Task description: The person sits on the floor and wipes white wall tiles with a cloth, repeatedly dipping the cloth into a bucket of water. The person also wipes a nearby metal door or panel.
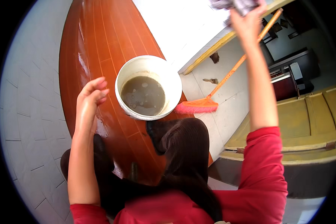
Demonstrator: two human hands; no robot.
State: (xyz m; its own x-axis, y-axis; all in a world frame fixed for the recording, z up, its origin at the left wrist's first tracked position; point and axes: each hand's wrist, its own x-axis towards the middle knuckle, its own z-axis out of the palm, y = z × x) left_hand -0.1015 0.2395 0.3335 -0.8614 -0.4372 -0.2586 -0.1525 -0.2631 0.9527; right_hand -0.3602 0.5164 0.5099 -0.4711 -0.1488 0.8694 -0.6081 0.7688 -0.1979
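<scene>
My right hand [247, 21], raised at the top right, grips a greyish-purple cloth [242, 5] by the white wall [182, 25]. Both are blurred, and the picture's edge cuts off part of the cloth. To the left of a white plastic bucket [172, 86], my left hand [92, 92] hangs in the air with loosely curled fingers and nothing in them. Murky grey-brown water [142, 96] with a few bubbles on it stands in the bucket. The bucket rests on the reddish wood-plank floor [106, 47], just in front of my knee.
An orange broom [229, 74] with pink bristles leans toward the doorway, its head by the bucket. Yellow trim [210, 51] edges the wall. A yellow door [302, 120] stands at the right. Pale tiles [226, 109] lie beyond the planks; a grey-white brick-patterned wall [33, 112] rises at left.
</scene>
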